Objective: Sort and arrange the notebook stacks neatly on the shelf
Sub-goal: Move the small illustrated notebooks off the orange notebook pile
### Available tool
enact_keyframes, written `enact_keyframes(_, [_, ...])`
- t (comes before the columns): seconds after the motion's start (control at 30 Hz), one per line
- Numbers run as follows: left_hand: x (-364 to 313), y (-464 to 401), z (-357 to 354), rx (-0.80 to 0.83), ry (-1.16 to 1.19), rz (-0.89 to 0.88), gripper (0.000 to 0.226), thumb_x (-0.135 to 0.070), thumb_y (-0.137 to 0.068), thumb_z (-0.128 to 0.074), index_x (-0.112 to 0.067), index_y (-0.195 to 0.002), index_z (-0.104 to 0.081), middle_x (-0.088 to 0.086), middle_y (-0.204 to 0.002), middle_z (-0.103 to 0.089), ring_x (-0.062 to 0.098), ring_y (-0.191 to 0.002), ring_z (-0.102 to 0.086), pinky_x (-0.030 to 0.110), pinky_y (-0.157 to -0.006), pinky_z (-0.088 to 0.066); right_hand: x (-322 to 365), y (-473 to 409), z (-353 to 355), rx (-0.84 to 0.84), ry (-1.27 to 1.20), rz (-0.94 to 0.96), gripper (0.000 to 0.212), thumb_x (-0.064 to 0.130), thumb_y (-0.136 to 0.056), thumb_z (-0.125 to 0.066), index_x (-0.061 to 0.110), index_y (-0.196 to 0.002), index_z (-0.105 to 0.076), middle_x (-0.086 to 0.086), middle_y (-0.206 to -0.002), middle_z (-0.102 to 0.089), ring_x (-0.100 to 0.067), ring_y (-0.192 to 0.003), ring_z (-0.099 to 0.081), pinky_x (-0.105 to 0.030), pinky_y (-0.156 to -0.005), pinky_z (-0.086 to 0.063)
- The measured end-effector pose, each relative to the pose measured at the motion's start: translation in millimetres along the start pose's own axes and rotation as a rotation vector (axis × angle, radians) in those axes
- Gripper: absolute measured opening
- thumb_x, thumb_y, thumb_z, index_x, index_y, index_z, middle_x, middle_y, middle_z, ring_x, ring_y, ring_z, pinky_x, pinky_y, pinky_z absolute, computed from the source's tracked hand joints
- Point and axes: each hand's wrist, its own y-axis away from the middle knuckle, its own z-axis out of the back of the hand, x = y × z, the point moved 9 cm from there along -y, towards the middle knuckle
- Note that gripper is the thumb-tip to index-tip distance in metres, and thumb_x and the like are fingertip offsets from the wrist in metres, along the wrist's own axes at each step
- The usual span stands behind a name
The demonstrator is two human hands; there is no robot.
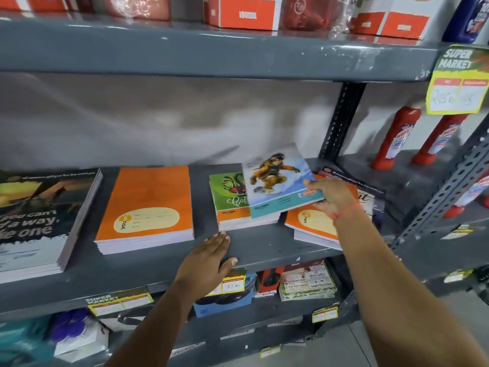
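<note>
On the grey middle shelf (pixel 264 247) lie several notebook stacks. A dark-covered stack (pixel 39 221) sits at the far left, an orange stack (pixel 148 207) beside it, a green-covered stack (pixel 230 200) in the middle, and an orange stack (pixel 309 223) lies skewed at the right. My right hand (pixel 330 194) grips the right edge of a snowboarder-cover notebook (pixel 277 178), tilted over the green stack. My left hand (pixel 209 258) rests flat on the shelf's front edge, fingertips touching the green stack's front.
A perforated upright post (pixel 341 120) stands behind the right stack. Red bottles (pixel 397 139) stand on the neighbouring shelf to the right. Orange boxes (pixel 243 11) fill the shelf above. Price tags (pixel 457 80) hang from shelf edges. Boxed goods (pixel 307 282) sit on the shelf below.
</note>
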Motion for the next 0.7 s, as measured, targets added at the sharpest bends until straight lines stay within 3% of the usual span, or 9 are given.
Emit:
enact_keyframes(0.07, [3.8,4.4,1.2,-0.021,0.002,0.018,0.062,-0.053,-0.092,-0.021,-0.023,-0.146,-0.011,-0.006,-0.157,-0.010,0.011,-0.145,-0.008,0.021,-0.111,-0.001,-17.0,-2.3,-32.9,0.052,0.013,-0.039,0.009,-0.003,-0.080,-0.064,-0.002,-0.084,-0.055,-0.019,-0.104,-0.060,-0.028,-0.087,-0.061,-0.035,-0.082,-0.049])
enact_keyframes(0.17, [2.0,5.5,4.6,-0.043,0.001,0.012,0.062,-0.053,-0.092,-0.021,-0.023,-0.146,-0.012,-0.006,-0.157,-0.012,0.011,-0.144,-0.010,0.020,-0.110,-0.002,-45.1,-13.7,-62.9,0.077,0.014,-0.126,0.021,-0.001,-0.080,-0.065,-0.006,-0.100,-0.059,-0.018,-0.123,-0.056,-0.032,-0.114,-0.055,-0.043,-0.101,-0.043])
enact_keyframes(0.23, [0.8,5.4,6.8,-0.075,-0.004,-0.004,0.061,-0.052,-0.093,-0.022,-0.022,-0.145,-0.014,-0.004,-0.157,-0.014,0.011,-0.144,-0.011,0.019,-0.108,0.001,-59.3,-20.5,-71.5,0.075,0.067,-0.154,0.017,0.002,-0.078,-0.068,-0.003,-0.091,-0.058,-0.018,-0.117,-0.058,-0.035,-0.119,-0.054,-0.045,-0.100,-0.044])
enact_keyframes(0.3, [1.6,5.5,7.4,-0.089,-0.015,-0.009,0.061,-0.052,-0.092,-0.023,-0.022,-0.145,-0.014,-0.004,-0.157,-0.014,0.010,-0.144,-0.012,0.019,-0.108,0.001,-66.7,-26.3,-67.2,0.006,0.307,-0.135,0.020,0.011,-0.077,-0.072,0.004,-0.076,-0.053,-0.019,-0.105,-0.060,-0.034,-0.096,-0.062,-0.043,-0.073,-0.055])
enact_keyframes(0.4, [0.7,4.3,7.6,-0.089,-0.008,-0.006,0.062,-0.052,-0.092,-0.023,-0.022,-0.145,-0.015,-0.004,-0.157,-0.014,0.010,-0.144,-0.012,0.019,-0.109,0.001,-56.9,-25.3,-63.2,-0.096,0.740,0.018,0.034,0.027,-0.077,-0.071,0.002,-0.096,-0.057,-0.016,-0.094,-0.058,-0.025,-0.067,-0.054,-0.022,-0.040,-0.043])
enact_keyframes(0.47, [-0.8,4.0,6.6,-0.086,-0.017,-0.012,0.062,-0.052,-0.092,-0.024,-0.021,-0.145,-0.016,-0.004,-0.157,-0.016,0.010,-0.144,-0.013,0.019,-0.110,0.001,-42.7,-23.2,-67.8,-0.160,1.029,0.204,0.046,0.033,-0.078,-0.068,0.002,-0.109,-0.056,-0.016,-0.105,-0.059,-0.030,-0.085,-0.059,-0.023,-0.062,-0.052])
enact_keyframes(0.57, [-4.6,6.0,16.5,-0.116,0.003,-0.015,0.058,-0.048,-0.090,-0.037,-0.016,-0.139,-0.035,-0.001,-0.150,-0.033,0.013,-0.139,-0.030,0.020,-0.113,-0.016,-37.5,-13.5,-64.3,-0.216,1.027,0.304,0.047,0.028,-0.080,-0.066,0.005,-0.118,-0.049,-0.017,-0.122,-0.051,-0.036,-0.111,-0.051,-0.042,-0.094,-0.046])
enact_keyframes(0.63, [-26.1,6.6,36.3,-0.234,-0.023,-0.086,0.043,-0.039,-0.077,-0.063,-0.014,-0.112,-0.066,0.000,-0.122,-0.065,0.014,-0.111,-0.063,0.020,-0.093,-0.048,-35.0,-6.9,-46.6,-0.261,0.984,0.317,0.039,0.026,-0.084,-0.060,0.006,-0.116,-0.050,-0.018,-0.123,-0.050,-0.038,-0.113,-0.049,-0.042,-0.094,-0.043])
enact_keyframes(0.7, [-56.5,1.0,47.7,-0.336,-0.019,-0.175,0.024,-0.028,-0.069,-0.073,-0.016,-0.090,-0.074,-0.002,-0.096,-0.076,0.014,-0.084,-0.072,0.021,-0.070,-0.057,-34.7,-2.1,-16.0,-0.347,1.002,0.276,0.038,0.027,-0.088,-0.052,0.006,-0.120,-0.050,-0.018,-0.126,-0.049,-0.039,-0.118,-0.045,-0.043,-0.096,-0.040])
